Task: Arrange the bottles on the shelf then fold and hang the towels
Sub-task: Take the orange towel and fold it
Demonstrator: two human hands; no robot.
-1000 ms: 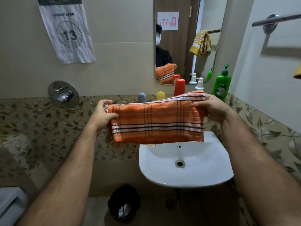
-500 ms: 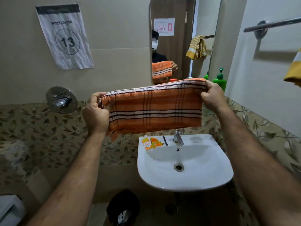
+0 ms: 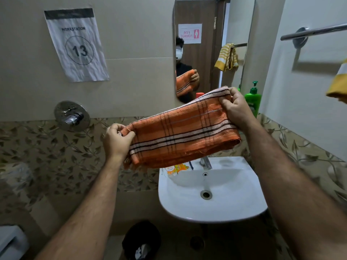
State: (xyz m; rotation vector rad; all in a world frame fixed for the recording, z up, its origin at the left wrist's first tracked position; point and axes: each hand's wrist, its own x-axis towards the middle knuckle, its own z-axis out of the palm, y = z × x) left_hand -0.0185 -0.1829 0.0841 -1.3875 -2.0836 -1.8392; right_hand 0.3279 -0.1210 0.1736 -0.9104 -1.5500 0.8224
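Both forearms are bare from the bottom edge of the view up to the wrists, with no sleeve, watch, band or glove showing, and both carry visible hair along their length. The left hand and the right hand wear no rings that can be made out. In the mirror the person's reflection shows a dark, short-sleeved top and a white mask.
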